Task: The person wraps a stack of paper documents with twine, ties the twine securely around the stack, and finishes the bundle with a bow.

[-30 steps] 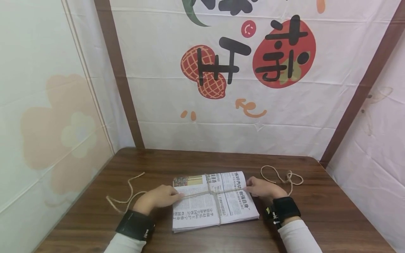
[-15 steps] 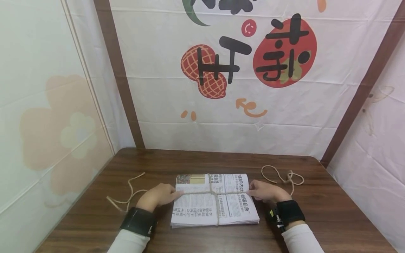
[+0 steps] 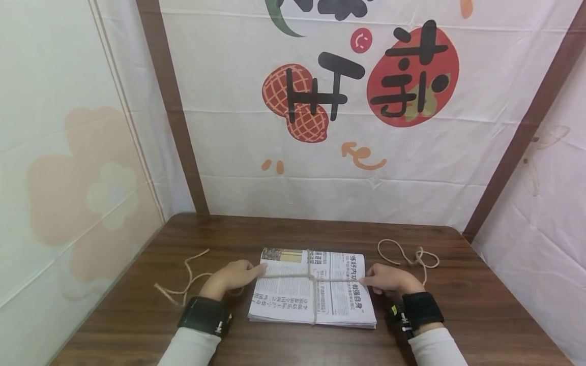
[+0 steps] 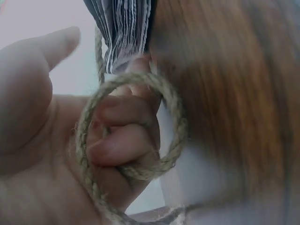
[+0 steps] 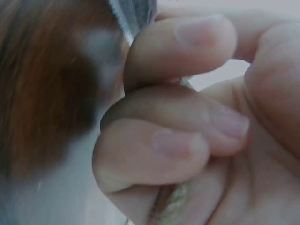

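A stack of folded newspapers (image 3: 286, 297) lies on the table, with a twine rope (image 3: 313, 300) crossing over its top both ways. My left hand (image 3: 229, 279) is at the stack's left edge, thumb on top. In the left wrist view, its lower fingers curl round the rope (image 4: 83, 140), which hangs in a loop before them, close to the layered paper edges (image 4: 125, 28). At the opposite edge is my right hand (image 3: 391, 280). The right wrist view shows its fingers curled into the palm over the rope (image 5: 174, 204), a corner of the newspapers (image 5: 138, 16) above.
Loose rope trails over the wooden table (image 3: 329, 345) on both sides: a bent tail (image 3: 189, 278) at left and a looped, knotted end (image 3: 419, 255) at right. A printed cloth backdrop (image 3: 284, 193) stands behind the table, with pale cloth walls at either side.
The newspaper stack has turned slightly clockwise and shifted a little right, and both hands have moved right with it. A rope loop now shows beneath the left hand.
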